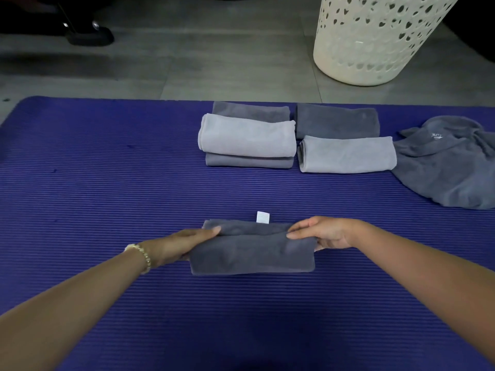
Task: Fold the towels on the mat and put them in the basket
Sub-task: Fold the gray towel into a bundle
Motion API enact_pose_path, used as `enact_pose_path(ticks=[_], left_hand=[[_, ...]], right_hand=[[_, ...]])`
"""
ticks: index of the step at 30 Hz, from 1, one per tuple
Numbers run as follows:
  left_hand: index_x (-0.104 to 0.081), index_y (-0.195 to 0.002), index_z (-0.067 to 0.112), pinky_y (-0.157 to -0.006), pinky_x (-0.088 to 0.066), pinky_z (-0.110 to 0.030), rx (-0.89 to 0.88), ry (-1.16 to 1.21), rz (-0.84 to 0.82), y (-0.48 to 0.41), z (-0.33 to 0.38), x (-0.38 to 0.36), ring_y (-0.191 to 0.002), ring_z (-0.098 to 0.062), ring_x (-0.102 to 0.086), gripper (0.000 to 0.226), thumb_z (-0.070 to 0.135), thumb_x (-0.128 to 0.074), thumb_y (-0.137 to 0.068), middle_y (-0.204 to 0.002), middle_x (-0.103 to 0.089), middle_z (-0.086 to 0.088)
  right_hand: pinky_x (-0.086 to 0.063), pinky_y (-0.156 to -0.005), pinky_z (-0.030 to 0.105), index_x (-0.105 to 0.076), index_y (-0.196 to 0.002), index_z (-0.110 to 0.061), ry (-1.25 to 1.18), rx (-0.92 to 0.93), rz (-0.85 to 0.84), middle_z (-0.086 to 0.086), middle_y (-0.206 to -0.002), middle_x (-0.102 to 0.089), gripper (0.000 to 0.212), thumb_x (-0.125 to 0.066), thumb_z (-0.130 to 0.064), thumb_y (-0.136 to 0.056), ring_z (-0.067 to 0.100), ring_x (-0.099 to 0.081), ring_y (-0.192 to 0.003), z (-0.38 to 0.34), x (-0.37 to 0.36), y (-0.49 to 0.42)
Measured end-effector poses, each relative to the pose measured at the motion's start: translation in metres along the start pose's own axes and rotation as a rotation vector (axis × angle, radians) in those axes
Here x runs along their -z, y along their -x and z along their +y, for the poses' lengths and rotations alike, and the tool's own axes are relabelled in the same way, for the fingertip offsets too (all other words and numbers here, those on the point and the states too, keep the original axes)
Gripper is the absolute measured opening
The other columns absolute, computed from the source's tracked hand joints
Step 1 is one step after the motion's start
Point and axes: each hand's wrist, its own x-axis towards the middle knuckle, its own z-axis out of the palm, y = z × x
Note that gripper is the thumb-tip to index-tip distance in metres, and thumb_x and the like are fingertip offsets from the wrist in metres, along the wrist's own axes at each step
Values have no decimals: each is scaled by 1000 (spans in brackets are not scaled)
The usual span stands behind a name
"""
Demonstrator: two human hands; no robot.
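Item in hand: dark grey towel [251, 253], folded into a narrow band and laid crosswise on the near middle of the blue ribbed mat [93, 183]; a white label [262, 217] is seen standing out from its far edge. Its upper layer is gripped at the left end by the left hand [187, 242], thumb laid on top and fingers tucked beneath the fold, and at the right end by the right hand [325, 234], where the cloth is pinched between thumb and curled fingers. A gold bracelet [142, 255] is worn on the left wrist. Farther off, right of centre, four folded towels are ranged on the mat: a light grey folded towel [247, 136] stacked on a mid-grey folded towel [250, 111]; just beside these on the right, a dark folded towel [337, 121] at the far side and a pale folded towel [348, 154] nearer, touching it. An unfolded grey towel [450, 170] is heaped at the mat's right edge, just beside the pale one. A white perforated basket [375, 41] is stood on the grey tiled floor [214, 62] beyond the mat's far edge, to the right. A black shoe [89, 34] is seen at the far left
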Motion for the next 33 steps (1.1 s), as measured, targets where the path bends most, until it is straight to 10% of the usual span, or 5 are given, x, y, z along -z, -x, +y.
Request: enact_pose_path(ticks=[7,14,22,27,33], left_hand=[[-66,-108,30,-82,-52,-17,-127,-3,264,-1,-5,-5,-97,-3,-66,31,51,-60,-86,-102,-72,13],[-58,-121,9,-79,-43,-28,58,268,668,-46,8,-8,-92,-19,-58,60,58,-55,-87,-112,-64,-5],[-52,-115,17,-67,-46,-16,11,105,592,-38,-8,4,-88,-7,-61,55,58,-62,-81,-101,-63,6],[-53,-119,11,-61,-58,-27,131,89,565,-33,-9,7,-84,-16,-69,85,77,-58,-67,-98,-69,-5],[-37,-144,14,-94,-52,-36,351,168,107,-20,9,5,-109,-29,-62,89,78,-31,-82,-132,-54,-18]], right_hand=[[-53,-76,23,-67,-97,-13,-270,60,191,2,-96,-68,25,-70,-32,-82,13,-63,-87,0,-5,-7],[-53,-82,28,-52,-125,-17,-226,104,365,2,-115,-67,99,-85,-60,-42,16,-66,-103,7,-10,-8],[-49,-99,37,-45,-129,-16,-182,101,519,0,-109,-64,70,-79,-41,-74,16,-62,-104,24,-18,-16],[-57,-72,31,-49,-121,-13,-9,36,566,3,-113,-62,64,-74,-50,-75,16,-63,-97,15,-18,-13],[-59,-77,34,-57,-118,-19,14,-212,233,10,-107,-68,81,-56,-78,-63,23,-69,-95,12,-14,6]])
